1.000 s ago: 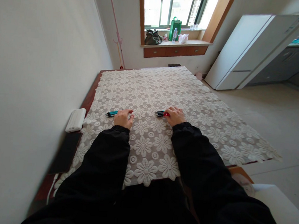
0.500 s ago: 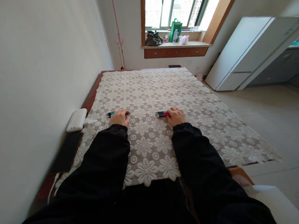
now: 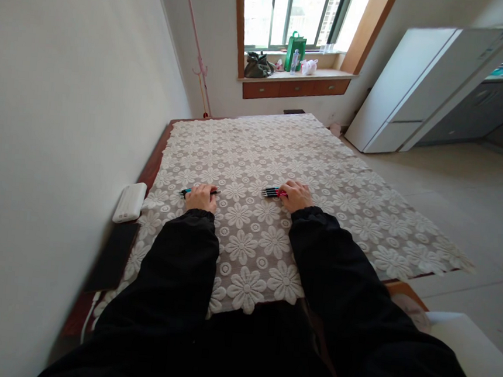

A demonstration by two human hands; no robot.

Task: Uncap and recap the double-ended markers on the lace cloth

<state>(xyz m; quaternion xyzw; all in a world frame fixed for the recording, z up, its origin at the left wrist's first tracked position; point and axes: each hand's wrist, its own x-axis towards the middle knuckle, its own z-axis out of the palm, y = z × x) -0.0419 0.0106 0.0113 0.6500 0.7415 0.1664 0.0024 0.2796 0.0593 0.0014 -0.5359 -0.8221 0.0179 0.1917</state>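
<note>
My left hand (image 3: pixel 202 197) rests on the flowered lace tablecloth (image 3: pixel 240 246), its fingers closed over pens (image 3: pixel 185 192). Teal and dark pen ends stick out on its left side, and a dark tip shows by the thumb on the right. To the right, my right hand (image 3: pixel 296 196) is closed around a small bundle of pens (image 3: pixel 270 192) with black, red and teal barrels. Their tips point left, toward the left hand. The fingers hide the rest of both bundles, so I cannot tell how many pens each hand has.
A white power bank or box (image 3: pixel 129 202) and a black flat device (image 3: pixel 113 257) with a white cable lie along the left wall. Beyond the table are a windowsill (image 3: pixel 332 75) with bags and a bottle, and a white fridge (image 3: pixel 410 85). A white chair-like surface (image 3: pixel 470 348) is at lower right.
My left hand has shifted very slightly, and a bit more of the dark pen tip shows on its right. My right hand stays in place.
</note>
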